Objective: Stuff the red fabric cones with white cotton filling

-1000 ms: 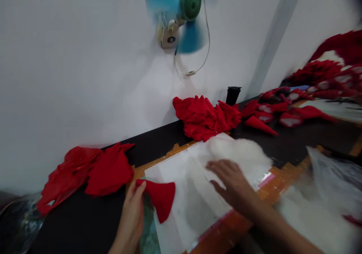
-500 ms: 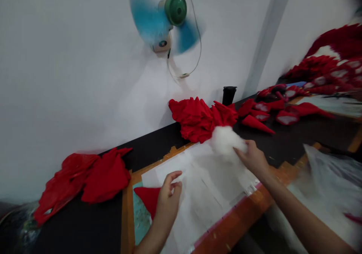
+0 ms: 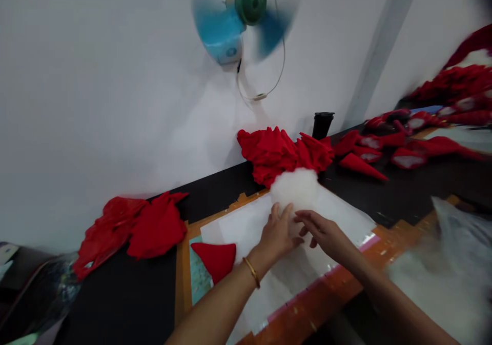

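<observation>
Now both hands' grips, left hand [image 3: 277, 229] and right hand [image 3: 325, 232], pinch white stuffing [image 3: 294, 188].

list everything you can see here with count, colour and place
stuffing clump: one, white, on the sheet, both hands on it
sheet: one, white, on the table
fabric cone: one, red, left of the sheet
fabric piles: two, red, along the wall
stuffed cones: several, red, far right
cup: one, black, by the wall
fan: one, blue, spinning on the wall
table: one, black
left hand: gold bangle
right hand: bare
</observation>
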{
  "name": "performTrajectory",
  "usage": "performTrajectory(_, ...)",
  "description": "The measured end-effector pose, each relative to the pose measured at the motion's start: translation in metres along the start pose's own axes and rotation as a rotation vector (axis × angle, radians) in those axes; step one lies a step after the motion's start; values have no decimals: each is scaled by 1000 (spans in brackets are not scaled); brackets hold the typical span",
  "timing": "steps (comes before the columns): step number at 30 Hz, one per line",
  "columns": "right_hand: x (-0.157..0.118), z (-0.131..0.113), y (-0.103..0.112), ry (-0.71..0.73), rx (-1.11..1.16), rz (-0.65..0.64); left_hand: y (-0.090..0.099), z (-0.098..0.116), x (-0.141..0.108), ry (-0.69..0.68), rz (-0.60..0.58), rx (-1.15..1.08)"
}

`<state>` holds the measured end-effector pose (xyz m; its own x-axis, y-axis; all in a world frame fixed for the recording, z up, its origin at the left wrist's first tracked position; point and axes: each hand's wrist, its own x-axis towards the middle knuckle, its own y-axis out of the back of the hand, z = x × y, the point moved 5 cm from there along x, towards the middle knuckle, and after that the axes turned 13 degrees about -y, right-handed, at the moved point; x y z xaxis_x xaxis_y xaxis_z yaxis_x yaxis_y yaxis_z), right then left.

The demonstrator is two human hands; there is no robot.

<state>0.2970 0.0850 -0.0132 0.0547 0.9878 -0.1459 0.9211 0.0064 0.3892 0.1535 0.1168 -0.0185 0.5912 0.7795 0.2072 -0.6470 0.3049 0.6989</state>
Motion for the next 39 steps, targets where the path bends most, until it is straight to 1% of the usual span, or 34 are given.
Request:
performTrajectory(2,1,-5,17,92,-182,138,-11,1,12,-38,0,104)
performTrajectory(4,3,-14,34,265,-404,280,-20,3,24,-81,8,166)
performTrajectory(5,5,-18,39,367,-516,307,-22,3,29,-100,12,178)
performTrajectory(6,9,-20,42,464,-625,294,-23,3,34,-116,14,183)
performTrajectory(7,14,-21,41,541,-728,243,-23,3,38,-132,16,189)
performTrajectory(8,21,-18,38,592,-821,166,-22,4,41,-149,18,193)
performTrajectory(10,39,-8,30,613,-965,19,-16,3,42,-180,24,194)
performTrajectory(11,47,-3,26,606,-1017,-22,-12,2,40,-194,28,192)
performTrajectory(13,64,4,17,602,-1086,-26,-2,-2,32,-212,45,186)
performTrajectory(17,82,5,6,615,-1127,78,25,-17,7,-185,113,185)
performTrajectory(21,88,3,6,601,-1131,177,50,-31,-15,-122,165,177)
performTrajectory(26,96,3,21,584,-1150,276,83,-52,-39,1,254,122)
performTrajectory(30,106,7,39,549,-1150,333,115,-77,-63,144,376,27)
performTrajectory(32,110,10,46,535,-1129,349,127,-88,-75,222,438,-57)
performTrajectory(34,110,8,53,527,-1095,359,133,-95,-85,287,485,-174)
performTrajectory(36,102,-1,59,528,-1060,381,135,-99,-93,327,519,-309)
performTrajectory(38,84,-21,60,561,-1010,426,133,-100,-96,346,543,-435)
performTrajectory(39,70,-34,56,607,-949,458,130,-99,-97,350,551,-489)
